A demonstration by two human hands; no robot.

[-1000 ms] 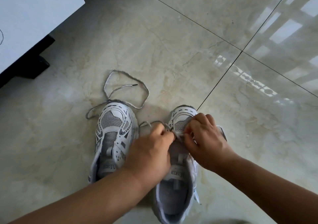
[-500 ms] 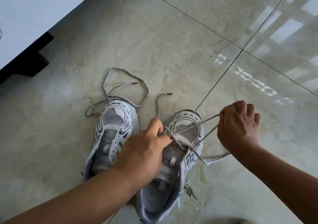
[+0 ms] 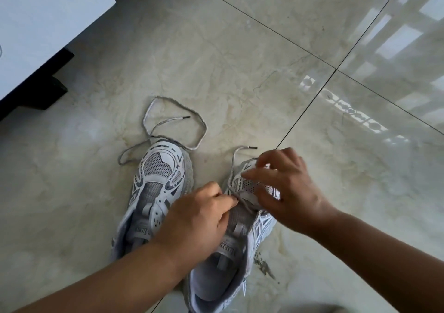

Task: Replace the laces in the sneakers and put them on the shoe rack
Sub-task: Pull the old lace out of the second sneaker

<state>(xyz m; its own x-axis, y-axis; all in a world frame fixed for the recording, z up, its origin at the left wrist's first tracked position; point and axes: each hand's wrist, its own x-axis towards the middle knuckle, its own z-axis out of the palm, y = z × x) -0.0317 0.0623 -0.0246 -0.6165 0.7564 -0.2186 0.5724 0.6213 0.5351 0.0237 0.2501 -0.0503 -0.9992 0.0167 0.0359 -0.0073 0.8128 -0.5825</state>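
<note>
We work w/ both sneakers side by side on the tile floor (image 3: 240, 55), toes pointing away from us, so both tongues face up and eyelets stay reachable. Left sneaker (image 3: 156, 187) has no lace threaded that we can see; a loose lace (image 3: 173, 120) lies on the floor around and in front of its toe, one dark tip showing, prob. parked there till its turn. Right sneaker (image 3: 242, 219) is the one in hand. Our left hand (image 3: 194, 226) sits over the midfoot, thumb and forefinger pinched narrow on the working lace (image 3: 234, 168) near the lower eyelets – we judge this anchors the crossing so it doesn't slip while the other side gets fed. Right hand (image 3: 286, 190) hovers over the toe box, blurred; fingers curled, forefinger and thumb look close together at the lace near the toe, but we can't tell for sure if they hold it. One lace end arcs up off the toe, dark tip lying on the floor just ahead of the shoe. Lacing looks early: only the lowest rows seem crossed, tongue and upper eyelets bare. White furniture (image 3: 48, 19) w/ a dark base sits far left; no shoe rack in view, so that step is well off. Some dark grit (image 3: 263, 264) lies on the tile by the right sneaker's outer side
</note>
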